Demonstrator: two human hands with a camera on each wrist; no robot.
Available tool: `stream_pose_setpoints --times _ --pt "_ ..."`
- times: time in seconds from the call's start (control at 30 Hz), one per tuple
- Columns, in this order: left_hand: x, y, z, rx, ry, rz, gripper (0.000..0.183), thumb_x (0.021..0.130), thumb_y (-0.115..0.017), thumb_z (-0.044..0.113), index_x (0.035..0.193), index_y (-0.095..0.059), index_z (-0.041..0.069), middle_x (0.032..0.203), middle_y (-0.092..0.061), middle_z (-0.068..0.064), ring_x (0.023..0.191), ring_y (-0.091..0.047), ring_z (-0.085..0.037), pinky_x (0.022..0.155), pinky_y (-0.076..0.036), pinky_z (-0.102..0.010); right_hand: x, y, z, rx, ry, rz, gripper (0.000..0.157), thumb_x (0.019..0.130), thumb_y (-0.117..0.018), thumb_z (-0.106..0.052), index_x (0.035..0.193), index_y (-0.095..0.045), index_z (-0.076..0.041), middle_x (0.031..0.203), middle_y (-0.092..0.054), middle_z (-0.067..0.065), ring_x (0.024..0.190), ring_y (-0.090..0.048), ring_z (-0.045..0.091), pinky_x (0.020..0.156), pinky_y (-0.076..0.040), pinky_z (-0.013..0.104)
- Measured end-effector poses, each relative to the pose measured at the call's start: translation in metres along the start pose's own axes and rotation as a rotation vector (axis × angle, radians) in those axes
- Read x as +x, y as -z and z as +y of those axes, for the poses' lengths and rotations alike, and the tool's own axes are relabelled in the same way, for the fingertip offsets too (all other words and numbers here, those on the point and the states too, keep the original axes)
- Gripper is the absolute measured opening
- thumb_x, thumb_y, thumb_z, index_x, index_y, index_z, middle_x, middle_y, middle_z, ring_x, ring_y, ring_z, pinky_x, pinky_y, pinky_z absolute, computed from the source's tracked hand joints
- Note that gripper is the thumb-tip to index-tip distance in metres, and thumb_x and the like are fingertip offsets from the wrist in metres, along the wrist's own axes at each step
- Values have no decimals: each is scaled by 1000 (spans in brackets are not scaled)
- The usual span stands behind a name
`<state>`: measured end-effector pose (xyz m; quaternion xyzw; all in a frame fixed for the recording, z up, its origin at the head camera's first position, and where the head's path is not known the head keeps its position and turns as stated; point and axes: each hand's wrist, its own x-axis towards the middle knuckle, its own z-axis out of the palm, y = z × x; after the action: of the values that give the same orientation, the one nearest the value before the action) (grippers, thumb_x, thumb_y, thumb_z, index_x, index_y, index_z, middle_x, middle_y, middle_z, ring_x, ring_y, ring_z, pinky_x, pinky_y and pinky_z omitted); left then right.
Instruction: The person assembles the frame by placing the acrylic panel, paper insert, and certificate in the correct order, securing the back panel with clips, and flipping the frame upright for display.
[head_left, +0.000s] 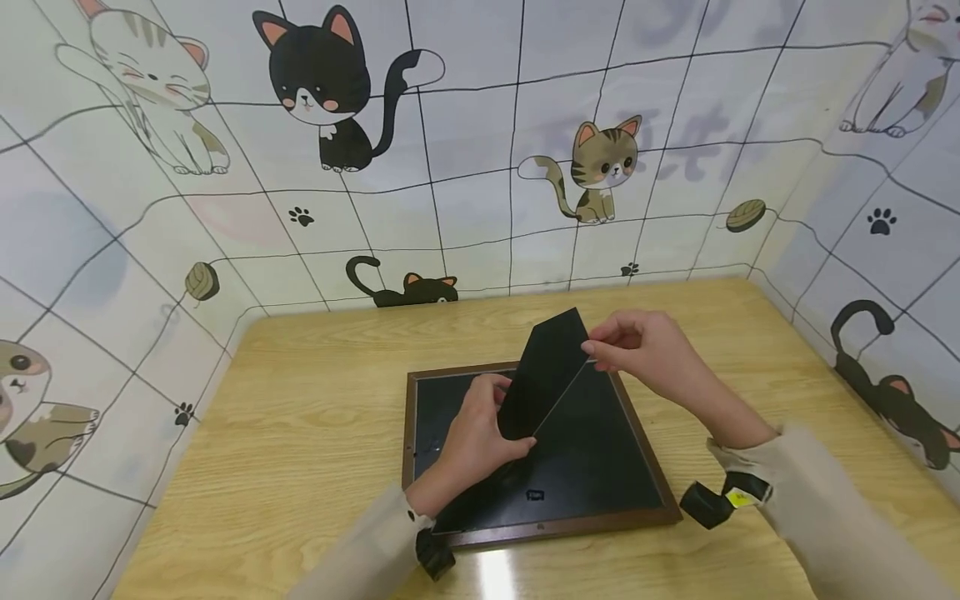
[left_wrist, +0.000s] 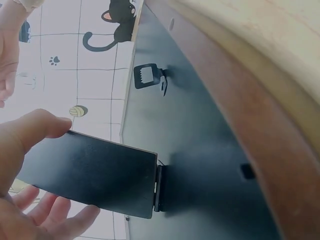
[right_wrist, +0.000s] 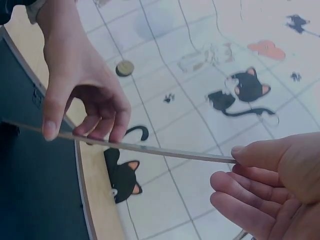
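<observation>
A picture frame with a brown rim (head_left: 555, 531) lies on the table, its black backing board (head_left: 600, 450) facing up. From the board rises a black easel stand (head_left: 543, 375), tilted up on a small hinge (left_wrist: 159, 187). My left hand (head_left: 480, 433) grips the stand by its two long edges, thumb on one side and fingers on the other. The thumb and fingers of my right hand (head_left: 648, 346) pinch the free upper end of it, as the right wrist view shows edge-on. A toothed metal hanger (left_wrist: 145, 75) is fixed to the board.
The frame rests on a light wood table (head_left: 315, 400). Behind and at both sides stand walls covered in cat-patterned paper (head_left: 480, 167). A dark wrist camera (head_left: 708, 504) sits on the right sleeve.
</observation>
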<state>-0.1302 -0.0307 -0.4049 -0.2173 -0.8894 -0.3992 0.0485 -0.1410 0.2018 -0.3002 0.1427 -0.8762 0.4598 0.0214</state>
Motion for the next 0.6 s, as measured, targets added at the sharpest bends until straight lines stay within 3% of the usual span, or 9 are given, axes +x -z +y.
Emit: stream_pose_setpoints --times 0.37,0.6 --pt "-5 0 0 -43 -15 36 72 64 -84 22 120 -39 8 103 -44 -5 93 -47 -19 67 -46 -27 -6 -5 -13 -91 96 48 16 82 -69 -11 91 -65 2 77 -66 6 66 -65 19 59 -52 25" --pt "-8 -1 0 -52 -50 27 73 67 -82 21 123 -38 6 107 -44 -7 98 -46 -23 74 -46 -29 -7 0 -8 -62 68 26 20 83 -68 -11 96 -63 4 80 -66 11 66 -65 16 61 -53 25"
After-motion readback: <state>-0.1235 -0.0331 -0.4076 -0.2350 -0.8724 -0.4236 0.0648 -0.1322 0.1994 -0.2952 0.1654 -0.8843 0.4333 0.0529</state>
